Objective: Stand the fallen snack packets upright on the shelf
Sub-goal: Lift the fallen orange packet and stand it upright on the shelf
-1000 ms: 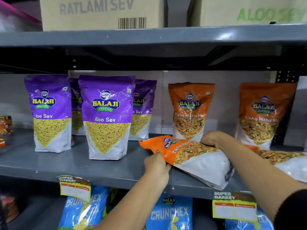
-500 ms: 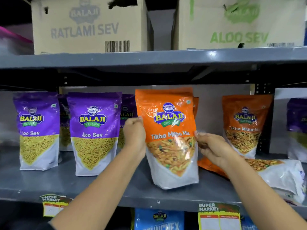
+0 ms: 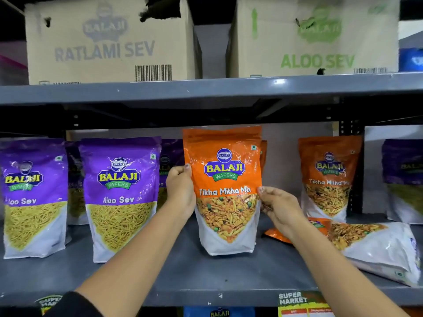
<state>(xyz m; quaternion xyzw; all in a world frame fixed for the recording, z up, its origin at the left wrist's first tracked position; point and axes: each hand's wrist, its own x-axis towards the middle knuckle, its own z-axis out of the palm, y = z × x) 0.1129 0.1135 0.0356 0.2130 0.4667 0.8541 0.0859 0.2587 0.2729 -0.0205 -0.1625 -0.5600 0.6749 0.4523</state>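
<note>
Grey shelf [image 3: 160, 277], mid-front edge: both hands — left hand [image 3: 180, 191], right hand [image 3: 278, 210] — pinch the upright Tikha Mitha Mix packet [image 3: 225, 191] by its sides; light, crinkly, probably slippery, so grip the edges.

Dim aisle, glare on packets, edges soft and warped.
</note>
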